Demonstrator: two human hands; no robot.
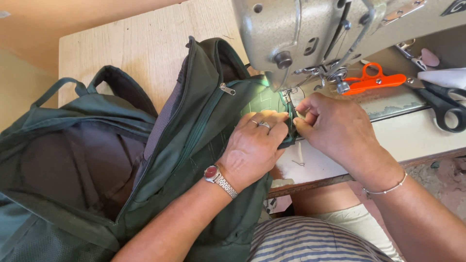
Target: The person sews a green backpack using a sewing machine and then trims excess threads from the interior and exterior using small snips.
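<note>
A dark green backpack [97, 160] lies opened across the wooden sewing table [145, 43]. One edge of its fabric sits under the needle of a grey sewing machine [286, 34]. My left hand [252, 145], with a ring and a red-faced wristwatch, presses down on the green fabric just left of the needle. My right hand [335, 126], with a thin bracelet on the wrist, pinches the fabric edge right beside the presser foot [290, 99]. A silver zipper pull [226, 89] shows on the bag above my left hand.
Orange thread snips [374, 80] lie on the machine bed behind the needle. Black-handled scissors [444, 104] rest at the right edge, near a white cloth [444, 76]. My striped shirt and lap fill the bottom of the view.
</note>
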